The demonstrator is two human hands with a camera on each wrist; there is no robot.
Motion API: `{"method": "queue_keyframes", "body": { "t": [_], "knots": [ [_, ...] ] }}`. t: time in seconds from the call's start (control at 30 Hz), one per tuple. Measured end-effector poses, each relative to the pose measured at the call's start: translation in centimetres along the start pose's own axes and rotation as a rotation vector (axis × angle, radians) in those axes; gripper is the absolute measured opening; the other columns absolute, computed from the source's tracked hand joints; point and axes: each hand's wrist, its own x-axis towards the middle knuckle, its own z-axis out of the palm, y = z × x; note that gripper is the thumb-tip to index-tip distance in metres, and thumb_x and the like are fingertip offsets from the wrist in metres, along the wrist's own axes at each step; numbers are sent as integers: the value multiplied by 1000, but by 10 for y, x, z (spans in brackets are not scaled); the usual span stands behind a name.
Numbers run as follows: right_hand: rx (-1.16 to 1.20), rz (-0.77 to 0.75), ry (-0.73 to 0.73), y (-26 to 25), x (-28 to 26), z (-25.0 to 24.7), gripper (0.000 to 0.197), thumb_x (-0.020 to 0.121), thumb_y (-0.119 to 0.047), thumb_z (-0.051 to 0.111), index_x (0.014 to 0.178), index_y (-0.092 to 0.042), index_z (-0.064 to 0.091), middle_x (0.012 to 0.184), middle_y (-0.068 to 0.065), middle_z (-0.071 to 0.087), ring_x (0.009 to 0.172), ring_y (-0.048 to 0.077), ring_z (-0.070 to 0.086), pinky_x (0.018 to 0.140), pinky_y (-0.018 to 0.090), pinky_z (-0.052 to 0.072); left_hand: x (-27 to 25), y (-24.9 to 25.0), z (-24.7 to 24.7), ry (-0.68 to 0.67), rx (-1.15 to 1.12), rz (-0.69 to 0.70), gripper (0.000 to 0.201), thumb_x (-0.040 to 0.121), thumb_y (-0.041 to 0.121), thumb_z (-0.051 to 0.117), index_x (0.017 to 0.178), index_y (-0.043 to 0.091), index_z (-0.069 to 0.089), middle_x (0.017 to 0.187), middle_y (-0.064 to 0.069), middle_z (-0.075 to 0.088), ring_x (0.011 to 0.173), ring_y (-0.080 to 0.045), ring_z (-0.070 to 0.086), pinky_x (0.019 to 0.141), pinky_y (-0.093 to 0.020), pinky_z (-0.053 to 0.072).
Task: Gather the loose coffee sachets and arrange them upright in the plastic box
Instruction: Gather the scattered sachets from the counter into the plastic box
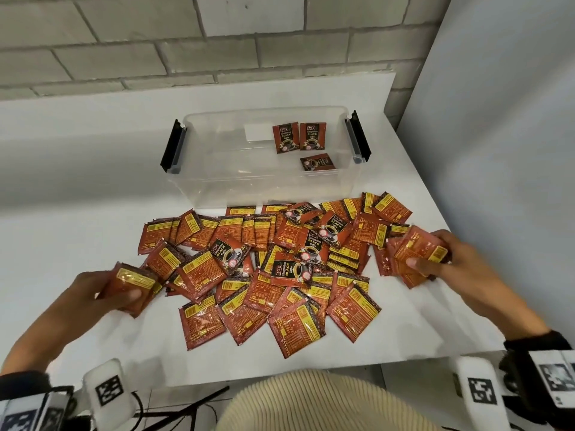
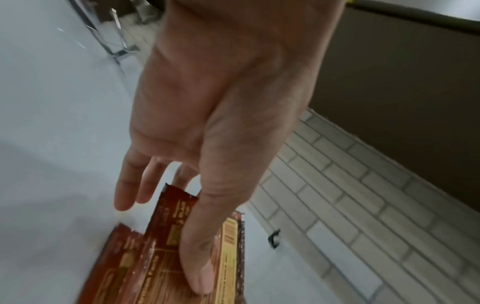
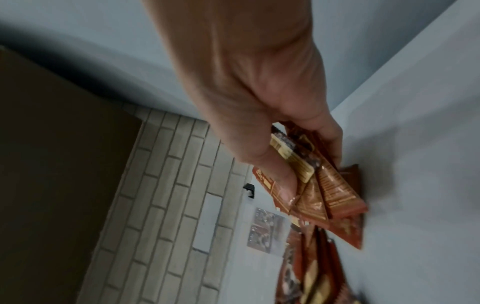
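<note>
A heap of red and yellow coffee sachets lies spread on the white table in front of the clear plastic box. Three sachets are inside the box, two leaning on its far wall, one lying lower down. My left hand pinches a sachet at the heap's left edge, thumb on top; the left wrist view shows the thumb on that sachet. My right hand holds a small stack of sachets at the heap's right edge; they fan out in the right wrist view.
The box has black clip handles on both ends. A grey brick wall runs behind the table, and a white panel stands on the right. The table's front edge is near my body.
</note>
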Motion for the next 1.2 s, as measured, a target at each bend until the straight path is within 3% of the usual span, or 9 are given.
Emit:
{"method": "queue_keyframes", "body": {
  "t": [0.13, 0.3, 0.4, 0.47, 0.53, 0.6, 0.73, 1.0, 1.2],
  "knots": [
    [31, 14, -296, -12, -24, -3, 78, 43, -52, 90, 109, -24, 59, 97, -3, 71, 88, 14, 67, 64, 23, 52, 6, 0, 21, 82, 187, -52, 27, 75, 25, 82, 91, 11, 64, 94, -13, 62, 83, -31, 60, 77, -43, 47],
    [-223, 15, -583, -7, -46, 32, 40, 75, -17, 79, 104, -24, 53, 109, -2, 62, 92, 12, 67, 76, 25, 57, 0, 8, 20, 166, -79, -100, 58, 68, 2, 83, 108, 21, 46, 91, -16, 60, 81, -36, 60, 77, -48, 50],
    [-394, -23, -550, -5, -45, 44, 39, 80, -20, 76, 97, -34, 44, 114, -6, 53, 101, 9, 60, 81, 23, 56, -6, 19, 9, 168, -258, -113, 71, 47, 18, 96, 98, 37, 49, 94, -16, 60, 83, -29, 61, 84, -62, 49],
    [-394, -20, -535, -6, -44, 48, 39, 81, -20, 75, 98, -32, 42, 113, -8, 57, 97, 4, 61, 74, 17, 54, -9, 27, 4, 110, -343, -113, 84, 27, 41, 98, 98, 37, 53, 97, -16, 60, 84, -26, 62, 86, -58, 49],
    [-397, 2, -539, -6, -43, 48, 40, 81, -20, 75, 100, -30, 41, 106, -13, 58, 88, -2, 60, 65, 10, 50, -3, 34, 5, 91, -358, -121, 110, 8, 60, 90, 108, 33, 54, 101, -13, 59, 87, -27, 63, 87, -52, 49],
    [-387, 18, -544, -5, -41, 45, 41, 81, -20, 75, 100, -29, 41, 101, -17, 58, 84, -3, 62, 62, 8, 48, 2, 42, 12, 82, -281, -124, 126, 15, 59, 91, 129, 29, 45, 115, -11, 55, 99, -30, 61, 91, -51, 47],
    [-266, 65, -503, -7, -34, 24, 49, 75, -15, 79, 107, -26, 44, 106, -9, 62, 85, 2, 67, 67, 17, 54, 20, 35, 24, 152, -44, -117, 109, 66, 22, 86, 153, 24, 21, 149, -15, 33, 134, -37, 37, 108, -56, 34],
    [-224, 165, -139, -7, 11, -5, 68, 69, -21, 84, 123, -22, 43, 100, -1, 65, 82, 13, 65, 66, 26, 49, 32, 34, 20, 122, -127, -100, 90, 63, 16, 90, 138, 22, 40, 115, -9, 54, 103, -35, 58, 86, -55, 52],
    [-391, 171, -123, 2, 23, 8, 47, 75, -32, 79, 107, -19, 49, 95, -2, 62, 76, 4, 58, 58, 19, 42, 43, 27, 11, 152, -208, -69, 58, 68, 18, 84, 119, 20, 57, 111, -10, 62, 96, -33, 62, 89, -54, 51]
  ]
}}
